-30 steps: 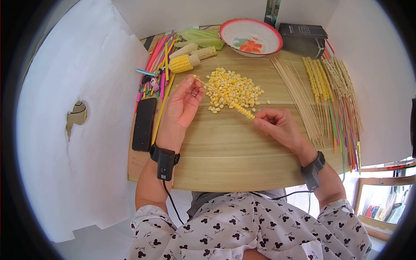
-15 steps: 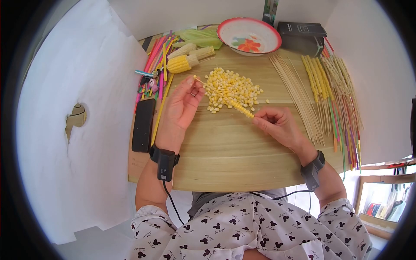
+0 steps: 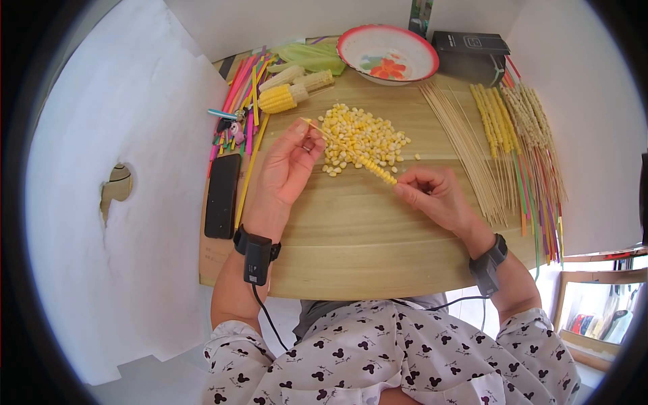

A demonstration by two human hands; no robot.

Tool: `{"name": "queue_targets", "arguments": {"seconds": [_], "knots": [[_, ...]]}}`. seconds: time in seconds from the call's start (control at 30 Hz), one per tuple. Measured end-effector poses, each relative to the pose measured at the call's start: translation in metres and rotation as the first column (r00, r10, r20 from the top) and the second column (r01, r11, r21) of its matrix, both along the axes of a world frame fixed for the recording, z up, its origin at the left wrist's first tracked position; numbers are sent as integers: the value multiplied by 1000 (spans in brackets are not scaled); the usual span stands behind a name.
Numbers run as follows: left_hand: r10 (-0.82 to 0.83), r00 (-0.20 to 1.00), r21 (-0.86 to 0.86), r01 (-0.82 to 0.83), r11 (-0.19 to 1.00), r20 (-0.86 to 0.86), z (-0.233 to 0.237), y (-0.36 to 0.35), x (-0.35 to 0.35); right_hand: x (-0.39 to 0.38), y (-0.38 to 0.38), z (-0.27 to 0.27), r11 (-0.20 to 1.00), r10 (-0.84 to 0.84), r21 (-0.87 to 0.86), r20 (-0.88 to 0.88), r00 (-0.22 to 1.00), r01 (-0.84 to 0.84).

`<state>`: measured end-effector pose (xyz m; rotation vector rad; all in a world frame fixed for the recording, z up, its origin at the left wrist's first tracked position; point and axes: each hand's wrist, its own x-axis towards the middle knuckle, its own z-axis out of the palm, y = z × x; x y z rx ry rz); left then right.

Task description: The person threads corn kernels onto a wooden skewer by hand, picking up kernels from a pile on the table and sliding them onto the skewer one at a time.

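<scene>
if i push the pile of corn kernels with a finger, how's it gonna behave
The pile of corn kernels would probably spread rather than shift as one, since the kernels look loose and one stray kernel lies apart. Each should feel light, being so small. They'd likely slide or tumble unevenly, as their shapes look blunt, not ball-round.

wooden table (image 3: 351, 253), corn kernels (image 3: 368, 135), bowl (image 3: 368, 46), phone (image 3: 223, 196)

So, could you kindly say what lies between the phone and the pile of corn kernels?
The head view shows a yellow strip and the left hand between the phone and the pile.
</scene>
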<state>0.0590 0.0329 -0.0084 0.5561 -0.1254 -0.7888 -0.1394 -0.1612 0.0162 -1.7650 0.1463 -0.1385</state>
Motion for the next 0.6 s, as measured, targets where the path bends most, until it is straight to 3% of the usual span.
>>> {"name": "queue_targets", "arguments": {"seconds": [0.27,0.33,0.47,0.6], "knots": [[-163,984,125,153,980,72,5,-11,-25,-1,2,6,998,-54,-24,-32,998,53],[-285,951,160,264,951,124,4,-14,-33,-1,4,8,997,-42,-58,13,999,43],[-281,955,182,261,948,94,4,-18,-43,-2,2,7,997,-37,-62,17,999,38],[-251,947,270,193,943,202,14,-14,-41,-1,3,5,999,-45,-22,17,999,45]]}}
